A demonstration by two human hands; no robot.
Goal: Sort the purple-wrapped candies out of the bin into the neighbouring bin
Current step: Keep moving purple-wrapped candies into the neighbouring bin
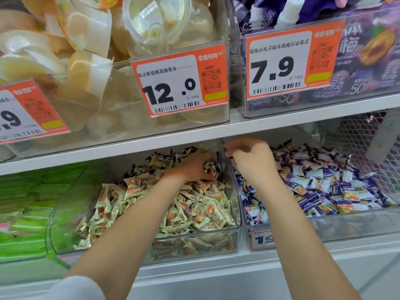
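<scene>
Reaching into the far right corner of the middle bin [234, 229], the left hand [190, 167] has its fingers curled around a small bunch of purple-wrapped candies [213, 167], which sit in its grip just beside the wall shared with the neighbouring bin [324, 224]. These look like light, crinkly pillow packs with twisted or crimped ends; the film is probably slippery, so several at once could spill, and a pinch across the padded middle should hold better than the thin ends. The gripped ones are bunched, so I cannot tell their long axes; their dark ends poke out rightward toward the divider. To the right, the right hand [252, 158] hovers over the neighbouring bin's far left corner, fingers loosely bent and holding nothing that I can see, above a heap of purple and white candies lying every which way.
</scene>
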